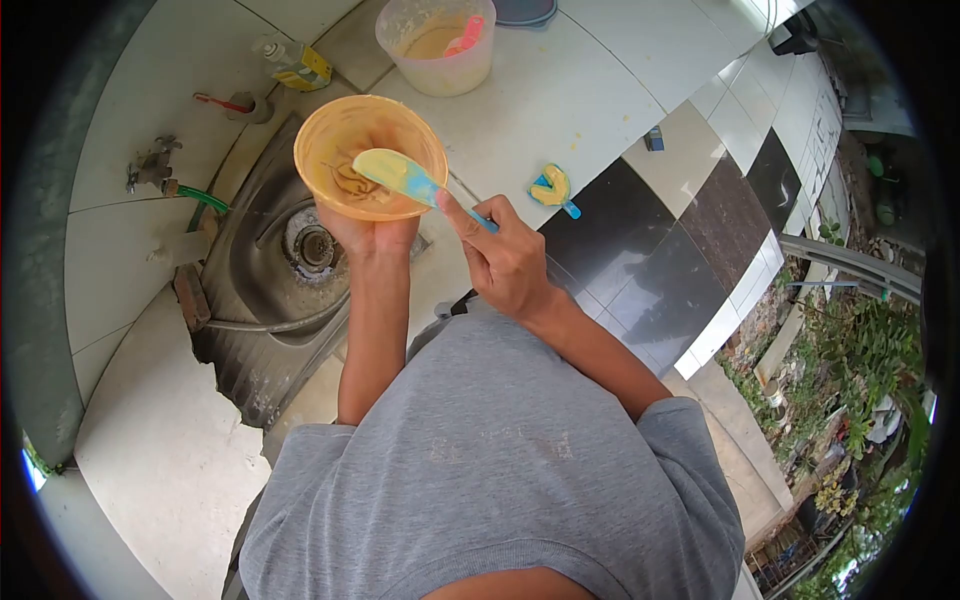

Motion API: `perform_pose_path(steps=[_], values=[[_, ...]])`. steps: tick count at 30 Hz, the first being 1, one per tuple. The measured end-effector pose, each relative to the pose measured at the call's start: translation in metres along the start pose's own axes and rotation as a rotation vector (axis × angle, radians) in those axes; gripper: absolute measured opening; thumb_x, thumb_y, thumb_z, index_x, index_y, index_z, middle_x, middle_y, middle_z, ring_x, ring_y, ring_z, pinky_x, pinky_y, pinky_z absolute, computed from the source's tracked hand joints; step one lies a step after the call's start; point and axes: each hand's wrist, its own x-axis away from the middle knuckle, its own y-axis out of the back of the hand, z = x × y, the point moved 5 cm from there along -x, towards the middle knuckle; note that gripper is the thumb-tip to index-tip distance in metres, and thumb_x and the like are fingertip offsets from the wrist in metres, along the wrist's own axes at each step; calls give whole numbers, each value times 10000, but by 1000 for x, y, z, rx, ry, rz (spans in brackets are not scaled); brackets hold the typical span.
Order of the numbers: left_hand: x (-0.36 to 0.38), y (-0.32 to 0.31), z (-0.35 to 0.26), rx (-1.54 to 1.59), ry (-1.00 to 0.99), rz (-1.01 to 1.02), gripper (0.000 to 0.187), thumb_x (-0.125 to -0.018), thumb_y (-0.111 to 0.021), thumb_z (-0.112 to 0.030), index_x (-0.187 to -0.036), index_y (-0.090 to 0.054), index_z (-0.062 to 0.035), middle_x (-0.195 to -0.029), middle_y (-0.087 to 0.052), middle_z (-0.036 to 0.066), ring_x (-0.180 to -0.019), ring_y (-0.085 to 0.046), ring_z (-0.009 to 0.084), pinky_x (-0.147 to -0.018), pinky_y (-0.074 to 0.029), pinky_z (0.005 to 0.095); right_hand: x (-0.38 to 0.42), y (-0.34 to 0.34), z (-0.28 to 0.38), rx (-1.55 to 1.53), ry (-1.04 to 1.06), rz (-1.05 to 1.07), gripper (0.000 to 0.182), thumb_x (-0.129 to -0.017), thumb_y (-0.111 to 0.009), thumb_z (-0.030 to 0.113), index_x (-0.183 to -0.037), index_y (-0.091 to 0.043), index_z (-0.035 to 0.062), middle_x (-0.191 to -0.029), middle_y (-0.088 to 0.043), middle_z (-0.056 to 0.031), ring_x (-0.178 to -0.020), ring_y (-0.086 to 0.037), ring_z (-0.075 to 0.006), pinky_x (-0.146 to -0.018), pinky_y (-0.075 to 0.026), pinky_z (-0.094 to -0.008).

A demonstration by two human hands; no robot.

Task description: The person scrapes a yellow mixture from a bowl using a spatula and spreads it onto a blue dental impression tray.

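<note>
My left hand (367, 237) cups an orange mixing bowl (318, 150) from below, its opening turned toward me. Yellowish paste is smeared over the bowl's inner wall and bottom. In my right hand (508, 258) is a blue mixing spatula (418, 184), gripped by its handle with the index finger stretched along it. Pale yellow paste coats most of its blade, which lies over the bowl's opening. On the counter to the right sits a blue dental impression tray (571, 210) filled with yellow paste.
A metal sink (243, 265) lies below and left of the bowl, near a tap (153, 168) with a green hose (203, 196). Behind stand a translucent tub (445, 78) holding a pink scoop (465, 37), a yellow-labelled bottle (302, 68) and a cup (258, 109) with a red toothbrush.
</note>
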Motion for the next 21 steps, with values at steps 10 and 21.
perform_pose_path(steps=[10,21], values=[[-10,-23,24,75,55,71,485,-945,-423,-417,-1272,-537,-77,-1243,-580,124,-1147,-554,326,-973,-462,523,15,36,2,-539,-462,51,502,-902,-543,6,-1396,-479,73,-706,-545,-32,-530,-447,-77,-511,-395,-207],[1,-38,4,-268,-14,337,436,-912,-401,-370,-1176,-530,-48,-1252,-566,165,-1142,-558,295,-983,-463,467,11,89,-20,-354,-555,157,348,-904,-561,19,-1251,-584,23,-704,-629,-59,-541,-523,-72,-480,-414,-238]])
